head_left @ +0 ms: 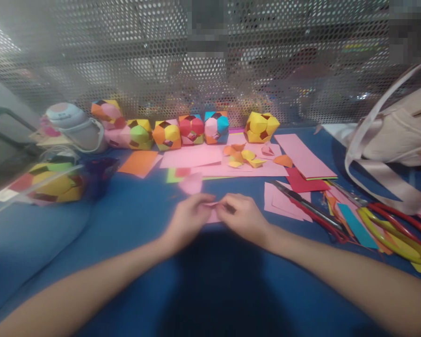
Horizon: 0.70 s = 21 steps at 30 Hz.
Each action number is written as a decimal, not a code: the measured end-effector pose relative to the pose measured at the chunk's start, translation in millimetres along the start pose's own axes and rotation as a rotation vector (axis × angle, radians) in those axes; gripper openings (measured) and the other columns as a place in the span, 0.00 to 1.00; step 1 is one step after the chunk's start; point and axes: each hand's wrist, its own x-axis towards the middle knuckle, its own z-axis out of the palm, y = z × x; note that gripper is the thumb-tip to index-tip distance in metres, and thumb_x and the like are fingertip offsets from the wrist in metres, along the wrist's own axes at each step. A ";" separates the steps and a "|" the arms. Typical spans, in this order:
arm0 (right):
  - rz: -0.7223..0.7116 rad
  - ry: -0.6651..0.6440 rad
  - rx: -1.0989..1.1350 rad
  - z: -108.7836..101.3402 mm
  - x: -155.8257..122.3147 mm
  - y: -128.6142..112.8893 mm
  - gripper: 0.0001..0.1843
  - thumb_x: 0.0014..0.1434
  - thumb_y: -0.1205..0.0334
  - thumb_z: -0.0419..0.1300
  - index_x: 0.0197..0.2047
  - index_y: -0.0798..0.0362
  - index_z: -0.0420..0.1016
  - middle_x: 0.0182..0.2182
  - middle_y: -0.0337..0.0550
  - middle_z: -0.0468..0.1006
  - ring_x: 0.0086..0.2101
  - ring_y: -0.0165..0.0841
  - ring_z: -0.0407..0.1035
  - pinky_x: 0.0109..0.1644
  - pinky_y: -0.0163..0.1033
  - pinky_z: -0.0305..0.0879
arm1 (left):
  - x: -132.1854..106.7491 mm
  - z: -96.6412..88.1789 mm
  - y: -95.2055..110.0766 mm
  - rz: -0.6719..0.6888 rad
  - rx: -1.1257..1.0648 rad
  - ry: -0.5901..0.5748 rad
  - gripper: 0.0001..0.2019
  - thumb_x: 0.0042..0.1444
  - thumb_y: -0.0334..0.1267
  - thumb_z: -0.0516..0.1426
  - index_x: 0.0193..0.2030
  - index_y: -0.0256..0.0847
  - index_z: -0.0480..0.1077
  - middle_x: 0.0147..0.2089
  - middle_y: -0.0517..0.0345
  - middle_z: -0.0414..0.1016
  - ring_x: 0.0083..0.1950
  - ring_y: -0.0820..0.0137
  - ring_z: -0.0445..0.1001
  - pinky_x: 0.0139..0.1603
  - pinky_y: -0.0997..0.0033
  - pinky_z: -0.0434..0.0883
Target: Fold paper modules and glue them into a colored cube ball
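My left hand point(188, 217) and my right hand point(241, 216) meet at the middle of the blue table point(133, 234). Both pinch a small pink paper piece point(213, 213) between their fingertips, pressed down on the table. Another small pink piece point(191, 183) lies just beyond my left hand. Behind it are pink paper sheets point(196, 157) and several small folded orange and yellow units point(243, 155).
A row of colourful paper balls point(192, 128) stands along the perforated metal wall point(161, 56). A larger paper ball point(52, 182) sits left, by a pale bottle point(73, 126). Scissors with red and yellow handles point(389, 224), paper strips and a beige bag point(400, 135) lie right.
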 end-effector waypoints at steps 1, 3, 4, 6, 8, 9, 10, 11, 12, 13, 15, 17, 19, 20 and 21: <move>-0.004 0.002 0.003 -0.2 0.2 0.0 0.12 0.56 0.65 0.54 0.22 0.53 0.67 0.19 0.37 0.70 0.23 0.28 0.63 0.33 0.35 0.56 | 0.3 -0.1 1.1 -0.005 0.003 -0.009 0.09 0.53 0.32 0.54 0.40 0.39 0.73 0.42 0.54 0.79 0.44 0.67 0.76 0.48 0.67 0.71; -0.004 0.001 0.021 -1.1 0.8 -0.2 0.14 0.59 0.63 0.53 0.22 0.53 0.66 0.19 0.37 0.69 0.23 0.28 0.63 0.32 0.35 0.56 | 0.9 -0.7 3.6 -0.012 -0.004 -0.019 0.08 0.54 0.35 0.54 0.38 0.38 0.74 0.40 0.53 0.79 0.42 0.66 0.76 0.46 0.67 0.72; -0.002 0.000 0.030 -1.7 1.2 -0.1 0.15 0.60 0.62 0.52 0.22 0.53 0.66 0.20 0.37 0.69 0.24 0.28 0.63 0.32 0.35 0.56 | 1.0 -1.2 5.0 -0.014 -0.014 -0.020 0.09 0.55 0.36 0.55 0.38 0.38 0.74 0.40 0.53 0.79 0.41 0.66 0.77 0.45 0.67 0.72; -0.001 -0.008 0.043 -2.4 1.7 0.4 0.16 0.61 0.61 0.51 0.22 0.52 0.65 0.20 0.38 0.69 0.23 0.28 0.63 0.31 0.35 0.56 | 0.5 -2.2 7.7 -0.018 -0.021 -0.021 0.10 0.55 0.38 0.55 0.41 0.39 0.74 0.42 0.53 0.79 0.43 0.65 0.77 0.46 0.67 0.72; -0.012 -0.016 0.038 -2.4 1.9 1.4 0.17 0.61 0.60 0.51 0.21 0.52 0.65 0.19 0.38 0.68 0.23 0.28 0.62 0.30 0.35 0.56 | -0.5 -3.2 10.0 -0.003 -0.007 -0.025 0.12 0.55 0.40 0.55 0.44 0.40 0.74 0.44 0.53 0.79 0.45 0.65 0.76 0.48 0.66 0.71; -0.024 -0.018 0.029 -2.1 1.8 1.9 0.17 0.62 0.60 0.51 0.21 0.52 0.64 0.19 0.37 0.68 0.23 0.28 0.62 0.31 0.35 0.56 | -1.0 -3.5 10.8 0.010 0.007 -0.025 0.12 0.56 0.40 0.55 0.44 0.40 0.74 0.45 0.53 0.79 0.45 0.65 0.76 0.49 0.66 0.71; -0.037 -0.019 0.021 -1.8 1.7 2.3 0.18 0.62 0.60 0.51 0.20 0.52 0.64 0.18 0.37 0.68 0.22 0.28 0.62 0.31 0.35 0.56 | -1.5 -3.7 11.3 0.022 0.022 -0.026 0.13 0.57 0.41 0.54 0.44 0.40 0.75 0.45 0.54 0.79 0.46 0.65 0.76 0.50 0.67 0.71; -0.049 -0.019 0.015 -1.5 1.6 2.5 0.18 0.62 0.59 0.51 0.20 0.52 0.64 0.18 0.37 0.68 0.23 0.28 0.62 0.32 0.35 0.56 | -1.9 -3.6 11.6 0.033 0.033 -0.025 0.13 0.58 0.41 0.53 0.43 0.40 0.75 0.45 0.54 0.79 0.46 0.65 0.76 0.51 0.67 0.70; -0.060 -0.016 0.012 -1.2 1.4 2.6 0.19 0.62 0.59 0.51 0.20 0.52 0.65 0.18 0.37 0.68 0.23 0.28 0.62 0.32 0.35 0.56 | -2.2 -3.3 11.6 0.041 0.041 -0.022 0.13 0.58 0.41 0.53 0.42 0.39 0.76 0.44 0.54 0.79 0.46 0.65 0.76 0.51 0.68 0.70; -0.070 -0.012 0.012 -1.0 1.3 2.6 0.19 0.63 0.59 0.50 0.21 0.52 0.65 0.18 0.37 0.68 0.23 0.28 0.62 0.33 0.35 0.56 | -2.5 -2.8 11.4 0.050 0.048 -0.014 0.13 0.58 0.40 0.53 0.42 0.39 0.76 0.44 0.53 0.79 0.46 0.66 0.76 0.51 0.68 0.70; -0.086 -0.003 0.018 -1.1 1.0 2.4 0.19 0.63 0.60 0.50 0.20 0.53 0.65 0.18 0.37 0.68 0.23 0.27 0.62 0.32 0.35 0.56 | -3.2 -1.7 11.3 0.081 0.068 0.005 0.13 0.58 0.40 0.53 0.43 0.39 0.76 0.45 0.53 0.79 0.46 0.66 0.76 0.50 0.68 0.71; -0.100 0.005 0.033 -1.9 1.0 1.8 0.19 0.62 0.61 0.50 0.19 0.53 0.65 0.17 0.36 0.67 0.22 0.27 0.61 0.31 0.35 0.56 | -4.1 -2.0 12.3 0.146 0.093 0.014 0.12 0.58 0.39 0.53 0.42 0.39 0.76 0.45 0.52 0.79 0.46 0.66 0.76 0.51 0.67 0.71; -0.087 0.006 0.074 -3.8 1.5 0.9 0.19 0.61 0.61 0.51 0.19 0.53 0.66 0.18 0.37 0.67 0.22 0.28 0.61 0.31 0.35 0.57 | -4.0 -5.9 15.2 0.241 0.132 0.017 0.11 0.58 0.38 0.53 0.42 0.40 0.75 0.46 0.51 0.78 0.48 0.65 0.75 0.53 0.65 0.69; -0.062 0.004 0.110 -5.1 2.1 0.4 0.18 0.61 0.60 0.52 0.20 0.53 0.68 0.18 0.38 0.68 0.22 0.28 0.62 0.31 0.35 0.57 | -3.0 -9.5 17.2 0.290 0.158 0.033 0.11 0.58 0.38 0.53 0.42 0.39 0.75 0.47 0.50 0.78 0.49 0.64 0.74 0.53 0.64 0.69; -0.021 -0.001 0.152 -6.5 3.0 -0.1 0.17 0.61 0.59 0.52 0.22 0.53 0.70 0.19 0.38 0.70 0.23 0.28 0.63 0.31 0.34 0.58 | -1.0 -14.1 19.3 0.331 0.191 0.064 0.11 0.58 0.38 0.53 0.44 0.39 0.74 0.48 0.49 0.77 0.51 0.64 0.73 0.54 0.63 0.68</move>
